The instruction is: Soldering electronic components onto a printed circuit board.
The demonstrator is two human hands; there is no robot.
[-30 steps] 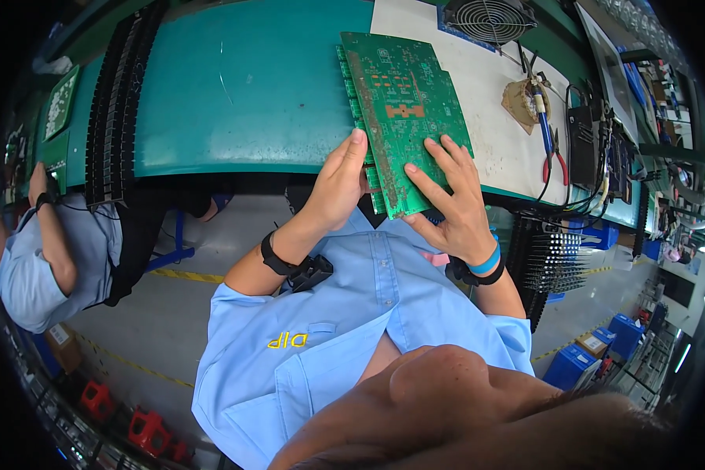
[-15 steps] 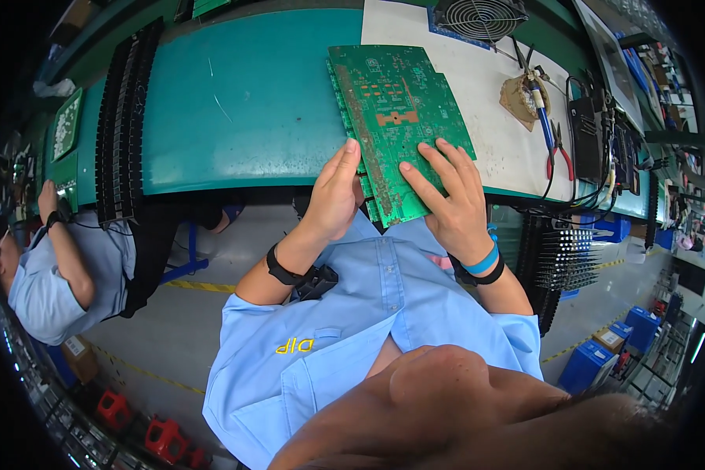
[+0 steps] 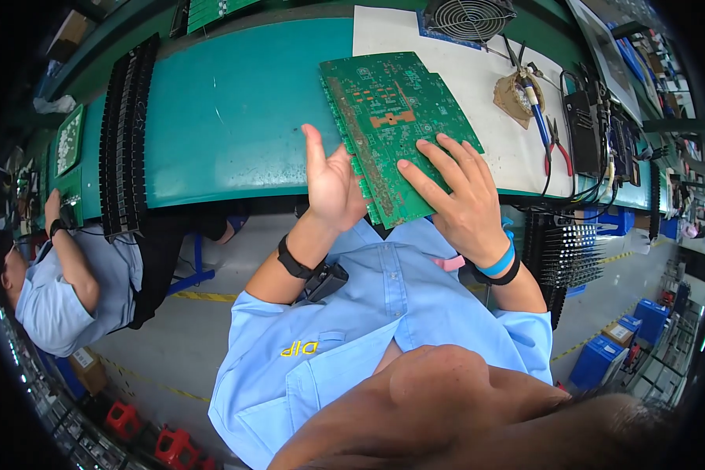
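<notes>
A large green circuit board (image 3: 395, 117), with a brown strip along its left side and a copper patch in the middle, is tilted over the bench's near edge. My right hand (image 3: 466, 196) has its fingers spread over the board's lower right part; its thumb is out of sight, apparently beneath. At the left edge of the board is my left hand (image 3: 333, 184), palm turned up. Its thumb stands apart, off the board, while the other fingers are partly hidden behind the edge. Whether they bear the board's weight cannot be seen.
White sheeting (image 3: 517, 149) covers the bench's right part. On it are red-handled pliers (image 3: 558, 153), a blue soldering iron (image 3: 536, 110) and a fan (image 3: 468, 17). A black slotted rack (image 3: 124, 133) stands left on the green mat (image 3: 235, 117). A co-worker (image 3: 63, 290) sits at far left.
My left thumb has come off the board's face and swung out to the left, opening the palm. My right hand keeps its place on the board, which has shifted slightly.
</notes>
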